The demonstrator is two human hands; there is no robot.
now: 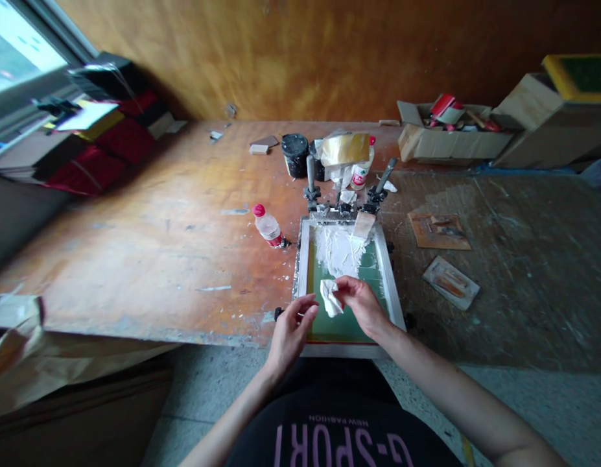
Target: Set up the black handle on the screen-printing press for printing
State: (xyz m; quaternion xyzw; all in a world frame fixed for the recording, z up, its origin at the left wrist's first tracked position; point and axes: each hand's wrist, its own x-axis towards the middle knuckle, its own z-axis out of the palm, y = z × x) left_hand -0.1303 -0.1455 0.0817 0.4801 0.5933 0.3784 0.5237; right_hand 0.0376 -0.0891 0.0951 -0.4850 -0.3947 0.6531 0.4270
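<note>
My right hand (363, 306) pinches a crumpled white wipe (330, 299), either cloth or paper, above a screen printing frame (391, 295). Facing it from the left, my left hand (291, 329) hovers over the frame's near left corner, fingers curved and apart from the thumb, with nothing visible in them. Thick white ink (336, 250) is smeared across the far half of the green mesh (346, 327). A squeegee with a pale blade (364, 225) leans at the far right of the screen, by the hinge clamps (341, 209).
A red-capped bottle (268, 227) stands left of the frame. Behind are a black tub (295, 154), another red-capped bottle (361, 172) and a yellowish wrapped block (345, 149). Stained cards (450, 283) lie at right. An open carton (456, 144) and stacked boxes (110, 139) line the back.
</note>
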